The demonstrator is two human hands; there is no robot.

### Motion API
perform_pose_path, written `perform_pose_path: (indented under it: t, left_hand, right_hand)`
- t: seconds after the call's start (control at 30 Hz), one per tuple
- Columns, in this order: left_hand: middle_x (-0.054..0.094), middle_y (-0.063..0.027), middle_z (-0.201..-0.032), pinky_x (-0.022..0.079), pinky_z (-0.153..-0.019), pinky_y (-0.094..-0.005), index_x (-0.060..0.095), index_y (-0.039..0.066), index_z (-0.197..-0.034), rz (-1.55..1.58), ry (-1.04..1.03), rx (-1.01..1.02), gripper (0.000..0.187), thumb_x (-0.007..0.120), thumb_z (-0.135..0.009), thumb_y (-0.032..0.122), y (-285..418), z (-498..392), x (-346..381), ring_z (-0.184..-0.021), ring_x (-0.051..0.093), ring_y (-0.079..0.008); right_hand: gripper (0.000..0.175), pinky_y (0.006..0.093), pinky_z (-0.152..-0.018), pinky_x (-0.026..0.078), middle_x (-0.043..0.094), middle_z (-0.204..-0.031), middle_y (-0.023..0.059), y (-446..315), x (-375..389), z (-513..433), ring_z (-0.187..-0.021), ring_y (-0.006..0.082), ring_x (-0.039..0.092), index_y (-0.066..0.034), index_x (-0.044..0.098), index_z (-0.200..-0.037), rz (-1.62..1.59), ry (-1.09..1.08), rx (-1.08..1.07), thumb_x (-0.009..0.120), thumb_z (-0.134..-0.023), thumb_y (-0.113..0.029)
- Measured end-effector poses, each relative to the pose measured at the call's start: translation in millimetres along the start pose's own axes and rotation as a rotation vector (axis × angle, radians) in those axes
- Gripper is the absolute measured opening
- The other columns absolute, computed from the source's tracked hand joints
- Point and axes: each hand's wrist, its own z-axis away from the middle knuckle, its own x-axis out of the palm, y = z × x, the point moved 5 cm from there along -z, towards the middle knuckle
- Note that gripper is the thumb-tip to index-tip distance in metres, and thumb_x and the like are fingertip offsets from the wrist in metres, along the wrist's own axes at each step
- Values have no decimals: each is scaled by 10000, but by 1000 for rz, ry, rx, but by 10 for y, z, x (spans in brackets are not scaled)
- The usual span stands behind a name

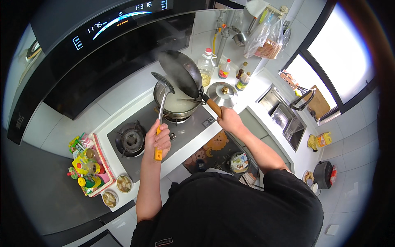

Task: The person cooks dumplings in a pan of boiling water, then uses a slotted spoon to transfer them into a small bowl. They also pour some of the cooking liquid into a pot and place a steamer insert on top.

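My left hand (160,140) grips the yellow handle of a metal slotted turner (163,92), its dark perforated head raised beside the wok. The wooden handle of a black wok (185,74) is in my right hand (230,119). The wok is lifted and steeply tilted above a metal pot (176,115), partly covering the pot's far side. Whitish, cloudy liquid (177,104) fills the pot, and steam hangs around the wok. Another metal utensil (194,100) rests across the pot's right rim. What the wok holds cannot be made out.
A bare gas burner (130,139) is at the hob's left. Two bowls of food (124,184) stand near a tray of condiments (100,160). Right of the pot are a steel lid (220,95), an oil jug (206,66) and sauce bottles. The range hood (123,55) overhangs; a sink (282,117) lies right.
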Motion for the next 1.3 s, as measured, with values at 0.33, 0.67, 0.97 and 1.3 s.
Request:
perform_pose_path:
  t: [0.33, 0.67, 0.97, 1.3]
  left_hand:
    - [367, 40, -609, 321, -366, -239, 522, 80, -955, -10, 11, 6, 424, 382, -1196, 399, -28, 78, -21, -399, 338, -67]
    - [365, 38, -608, 316, -363, -242, 515, 78, -951, -7, 17, -1, 427, 382, -1196, 402, -54, 119, 21, -397, 326, -66]
    - [371, 31, -604, 351, -371, -254, 508, 68, -967, -1, -56, -10, 457, 345, -1199, 426, -82, 111, 139, -395, 331, -82]
    - [378, 16, -592, 367, -356, -257, 495, 57, -980, 42, -108, -31, 472, 316, -1200, 435, -155, 24, 259, -386, 370, -89]
  right_hand:
    - [313, 538, -885, 577, 726, -919, 320, -34, 68, -20, -976, 484, 726, 69, 659, -1048, -102, 0, 11, 763, -859, -157]
    - [232, 420, -611, 563, 683, -754, 198, 35, 179, 29, -611, 293, 700, 65, 638, -969, -463, -153, 166, 739, -865, -117]
    - [156, 271, -431, 346, 466, -651, -46, 67, 302, 133, -472, 85, 429, -75, 516, -901, -1155, -351, 236, 664, -951, -68]
    - [186, 213, -432, 293, 432, -691, -86, -15, 367, 335, -515, 17, 377, -109, 507, -1033, -1435, -521, 380, 676, -957, -88]
